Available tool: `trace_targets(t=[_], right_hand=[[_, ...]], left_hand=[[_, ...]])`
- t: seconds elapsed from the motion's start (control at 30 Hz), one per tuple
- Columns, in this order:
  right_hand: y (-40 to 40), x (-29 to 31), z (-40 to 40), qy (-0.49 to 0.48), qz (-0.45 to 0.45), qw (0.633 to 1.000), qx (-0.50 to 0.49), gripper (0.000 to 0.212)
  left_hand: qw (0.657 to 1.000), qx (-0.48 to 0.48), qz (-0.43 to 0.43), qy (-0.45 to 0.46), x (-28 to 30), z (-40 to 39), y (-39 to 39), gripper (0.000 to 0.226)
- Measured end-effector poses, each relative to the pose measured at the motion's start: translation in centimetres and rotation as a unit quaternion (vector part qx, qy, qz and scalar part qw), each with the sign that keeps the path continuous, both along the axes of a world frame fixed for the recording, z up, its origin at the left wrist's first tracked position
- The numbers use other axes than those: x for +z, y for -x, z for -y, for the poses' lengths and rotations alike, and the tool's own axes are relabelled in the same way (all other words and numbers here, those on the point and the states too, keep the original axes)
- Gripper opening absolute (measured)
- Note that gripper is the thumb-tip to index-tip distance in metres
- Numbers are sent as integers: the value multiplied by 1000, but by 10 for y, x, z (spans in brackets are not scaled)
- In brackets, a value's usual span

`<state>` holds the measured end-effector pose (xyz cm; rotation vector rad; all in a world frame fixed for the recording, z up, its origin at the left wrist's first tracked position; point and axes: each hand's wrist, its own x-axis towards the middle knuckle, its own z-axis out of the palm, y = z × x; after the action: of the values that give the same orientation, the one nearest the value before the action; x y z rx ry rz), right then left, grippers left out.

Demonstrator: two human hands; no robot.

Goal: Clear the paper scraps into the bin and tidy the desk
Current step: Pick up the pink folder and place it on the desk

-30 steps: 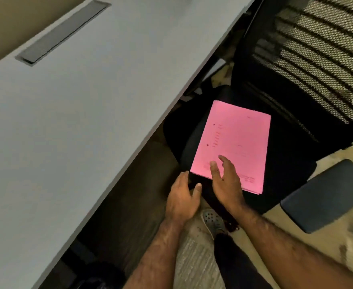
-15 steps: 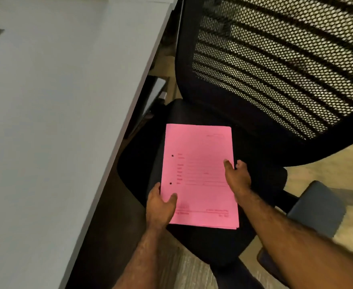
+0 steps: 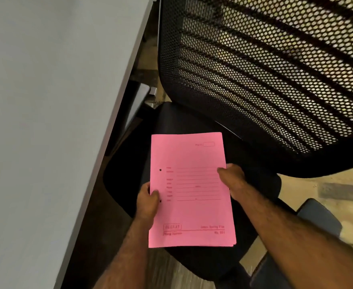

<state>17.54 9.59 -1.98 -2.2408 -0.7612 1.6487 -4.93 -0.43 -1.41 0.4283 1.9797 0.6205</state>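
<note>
A pink paper file folder (image 3: 192,213) with printed lines and two punch holes is held above the black seat of an office chair (image 3: 261,197). My left hand (image 3: 147,202) grips its left edge, thumb on top near the lower punch hole. My right hand (image 3: 232,176) grips its right edge, thumb on the cover. The grey desk (image 3: 46,122) runs along the left of the view. No paper scraps or bin are in view.
The chair's black mesh backrest (image 3: 265,69) rises close behind the folder. A blue-grey armrest (image 3: 319,217) sticks out at the lower right. Dark floor lies under the desk edge, pale floor to the right.
Both hands took hold of the pink folder that lay on the chair seat and lifted it off the seat, towards me. The view swung towards the chair back.
</note>
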Motion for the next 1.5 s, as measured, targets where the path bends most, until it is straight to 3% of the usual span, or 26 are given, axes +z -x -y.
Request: trace_targets(t=[0.27, 0.53, 0.8, 1.1, 1.5], right_hand=[[-2, 34, 17, -17, -38, 999, 17, 11], [6, 117, 45, -108, -106, 987, 56, 13], [36, 203, 104, -175, -162, 958, 161, 20], [109, 278, 192, -224, -198, 870, 392, 24], [208, 338, 281, -232, -232, 750, 574, 32]], left_hand=[[998, 44, 25, -45, 42, 30, -10, 24], [989, 72, -7, -127, 113, 73, -10, 27], [974, 124, -29, -188, 202, 161, 5, 26], [944, 254, -31, -208, 271, 285, 52, 34], [859, 432, 20, -273, 302, 405, 128, 30]])
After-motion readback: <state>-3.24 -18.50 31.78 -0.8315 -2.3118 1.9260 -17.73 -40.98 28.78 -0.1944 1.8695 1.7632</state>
